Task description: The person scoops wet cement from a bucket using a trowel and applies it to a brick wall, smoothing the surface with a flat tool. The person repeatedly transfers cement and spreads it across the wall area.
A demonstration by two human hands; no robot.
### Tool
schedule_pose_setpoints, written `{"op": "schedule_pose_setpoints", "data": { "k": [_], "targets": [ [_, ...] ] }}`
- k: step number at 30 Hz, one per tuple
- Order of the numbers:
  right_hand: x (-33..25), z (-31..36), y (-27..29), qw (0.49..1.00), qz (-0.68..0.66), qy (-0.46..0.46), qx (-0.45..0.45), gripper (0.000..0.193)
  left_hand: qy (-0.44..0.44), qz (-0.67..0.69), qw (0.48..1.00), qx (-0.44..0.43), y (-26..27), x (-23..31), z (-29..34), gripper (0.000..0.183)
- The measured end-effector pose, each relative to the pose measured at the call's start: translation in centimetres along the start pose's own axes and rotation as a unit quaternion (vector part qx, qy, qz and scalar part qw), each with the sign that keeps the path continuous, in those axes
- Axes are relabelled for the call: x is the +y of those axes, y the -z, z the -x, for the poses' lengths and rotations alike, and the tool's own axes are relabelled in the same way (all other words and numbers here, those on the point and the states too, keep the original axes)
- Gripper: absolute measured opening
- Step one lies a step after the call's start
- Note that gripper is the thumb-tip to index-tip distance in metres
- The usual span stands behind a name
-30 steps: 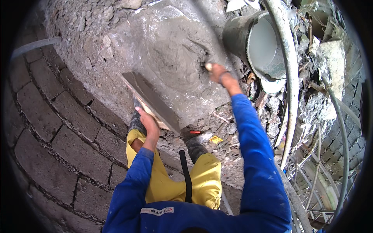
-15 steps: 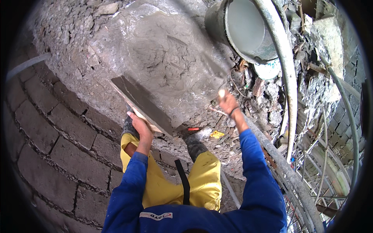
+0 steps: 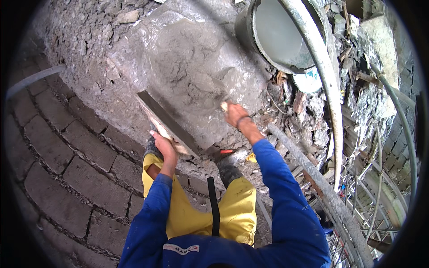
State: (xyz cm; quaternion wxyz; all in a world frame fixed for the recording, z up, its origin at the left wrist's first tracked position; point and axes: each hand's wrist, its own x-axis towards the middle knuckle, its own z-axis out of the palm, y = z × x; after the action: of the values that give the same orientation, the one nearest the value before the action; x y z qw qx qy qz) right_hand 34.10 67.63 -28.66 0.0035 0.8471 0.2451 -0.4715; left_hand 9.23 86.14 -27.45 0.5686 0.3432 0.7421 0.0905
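Bucket (image 3: 279, 38) (grey) empty; right hand (image 3: 234, 114) in mortar (image 3: 192, 76).

Trowel blade (image 3: 210, 87) blurred against mortar; bucket (image 3: 272, 35) cut off by top edge

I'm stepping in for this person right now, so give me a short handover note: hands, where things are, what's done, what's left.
Left hand: grip shut on a flat board, held tilted at the near edge of the mortar pile.
Right hand: shut on a trowel handle, the blade hidden in the wet mortar.
Bucket: beyond the pile to the right, looks empty, next to a thick hose.
Brick wall: curves along the left.
Done: the mortar looks mixed and heaped.
Left: no mortar shows on the board yet.
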Motion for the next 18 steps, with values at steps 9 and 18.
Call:
{"op": "schedule_pose_setpoints", "data": {
  "k": [9,18],
  "targets": [
    [9.4,6.0,-12.6,0.931,-0.268,-0.246,0.030,0.030,0.011,0.053,0.999,-0.006,-0.5,1.6,-1.4,0.080],
    [-6.2,-1.0,-1.7,0.841,-0.529,-0.060,-0.095,0.032,0.031,0.077,0.997,0.000,-0.2,0.6,-1.7,0.079]
  ]
}}
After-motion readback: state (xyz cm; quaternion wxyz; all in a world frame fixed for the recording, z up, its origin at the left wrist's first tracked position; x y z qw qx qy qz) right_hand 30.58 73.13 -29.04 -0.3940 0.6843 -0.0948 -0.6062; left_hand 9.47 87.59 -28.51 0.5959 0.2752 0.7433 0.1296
